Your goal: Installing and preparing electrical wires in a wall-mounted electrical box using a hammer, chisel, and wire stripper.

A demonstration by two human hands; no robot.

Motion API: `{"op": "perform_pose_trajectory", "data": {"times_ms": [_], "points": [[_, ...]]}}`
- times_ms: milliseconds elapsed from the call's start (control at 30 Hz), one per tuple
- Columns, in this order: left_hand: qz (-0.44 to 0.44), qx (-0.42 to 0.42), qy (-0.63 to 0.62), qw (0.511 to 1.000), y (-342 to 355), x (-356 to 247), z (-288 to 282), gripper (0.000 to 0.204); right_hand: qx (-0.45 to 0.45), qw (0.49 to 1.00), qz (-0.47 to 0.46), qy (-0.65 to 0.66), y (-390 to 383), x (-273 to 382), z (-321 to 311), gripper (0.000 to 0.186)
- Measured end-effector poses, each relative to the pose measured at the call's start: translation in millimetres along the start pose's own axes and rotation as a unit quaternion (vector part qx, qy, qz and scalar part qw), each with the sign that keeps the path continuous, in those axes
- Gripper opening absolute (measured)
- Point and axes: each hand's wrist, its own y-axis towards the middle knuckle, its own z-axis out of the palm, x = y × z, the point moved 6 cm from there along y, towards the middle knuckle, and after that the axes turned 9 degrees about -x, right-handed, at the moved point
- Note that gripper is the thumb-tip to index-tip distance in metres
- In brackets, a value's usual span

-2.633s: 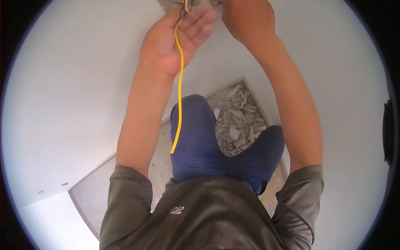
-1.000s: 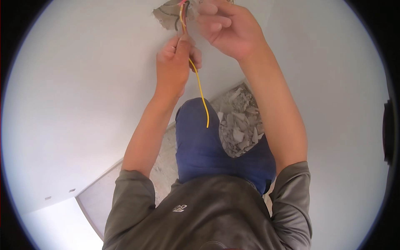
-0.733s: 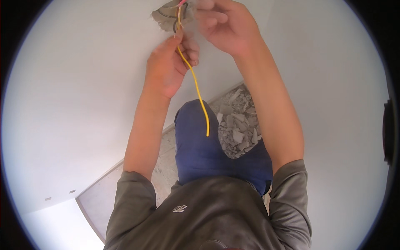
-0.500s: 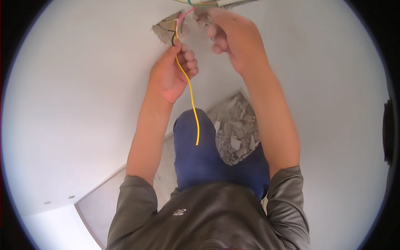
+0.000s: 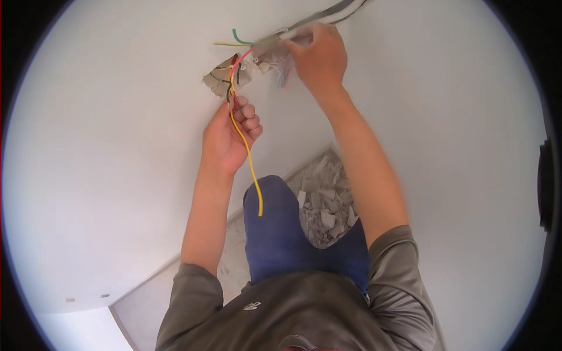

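My left hand (image 5: 229, 137) is closed in a pinch on a small bunch of wires just below a recessed wall box (image 5: 215, 77). Among them is a yellow wire (image 5: 250, 159), whose long free end hangs past the fingers over my knee. Black and red strands also run from the box into that grip. Up and to the right, my right hand (image 5: 323, 61) has its fingers curled beside a second rough opening (image 5: 270, 60). Its fingertips are blurred, and whatever they hold is hidden. A green wire (image 5: 240, 40) and a yellow-green wire (image 5: 225, 44) stick out leftward near it.
Pale conduit (image 5: 345, 13) runs in a chased groove toward the upper right. Loose wires (image 5: 283, 77) show in the second opening. Broken plaster rubble (image 5: 328, 205) lies on the floor beside my knee (image 5: 272, 228). White wall (image 5: 117, 146) surrounds the boxes.
The view has shifted, so the boxes sit lower and more conduit shows. My right hand has moved up toward the conduit. My left hand keeps its pinch on the wires.
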Motion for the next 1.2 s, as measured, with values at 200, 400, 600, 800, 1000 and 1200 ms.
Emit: {"op": "perform_pose_trajectory", "data": {"times_ms": [200, 400, 600, 800, 1000, 1200], "points": [[-0.016, 0.011, 0.007, 1.0, -0.9, 7.4, 6.5, 0.019, -0.149, 0.987, -0.042, -0.04, -10.1, 3.3, -1.3, 0.062], [-0.018, 0.017, -0.007, 1.0, 4.2, 8.7, 4.0, 0.018, -0.093, 0.995, 0.02, 0.0, -2.1, -5.6, 2.5, 0.079], [-0.033, 0.035, -0.026, 0.998, 8.2, 13.9, 7.3, 0.021, -0.064, 0.998, -0.006, -0.029, 1.5, -2.3, 4.7, 0.087], [-0.008, 0.022, -0.003, 1.0, 5.9, 5.4, -1.6, 0.021, -0.082, 0.994, -0.037, -0.055, -2.0, 3.3, 9.3, 0.088], [0.575, -0.222, 0.561, 0.552, -80.4, -28.2, 29.3, 0.046, -0.029, 0.993, -0.044, -0.105, 3.9, -7.6, 16.3, 0.091], [0.512, 0.012, 0.53, 0.676, -36.6, -12.9, 103.7, 0.044, 0.069, 0.992, 0.001, -0.105, 11.3, -21.2, 16.0, 0.077]]}}
